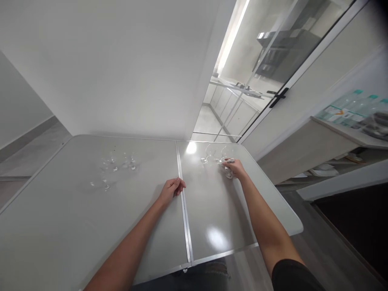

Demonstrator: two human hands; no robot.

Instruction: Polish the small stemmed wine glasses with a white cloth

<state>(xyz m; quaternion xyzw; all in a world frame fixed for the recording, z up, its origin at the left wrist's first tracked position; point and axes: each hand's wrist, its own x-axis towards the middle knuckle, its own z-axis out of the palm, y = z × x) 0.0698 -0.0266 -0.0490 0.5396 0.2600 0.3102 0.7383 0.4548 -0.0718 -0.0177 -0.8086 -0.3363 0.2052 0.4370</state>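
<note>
My right hand (235, 168) reaches to the far right part of the grey table (91, 226) and is closed around a clear wine glass (228, 171). Two more clear wine glasses (207, 155) stand just beyond it near the table's back edge. My left hand (171, 190) rests on the table beside the metal seam (183, 198), fingers loosely curled, holding nothing that I can see. Several clear glasses (117, 167) stand in a loose group on the left half of the table, apart from both hands.
A white wall stands behind the table. A glass door with a black handle (278, 97) is at the back right. On the right, a shelf (348, 131) carries plastic bottles (354, 101). The table's right edge drops to a wooden floor.
</note>
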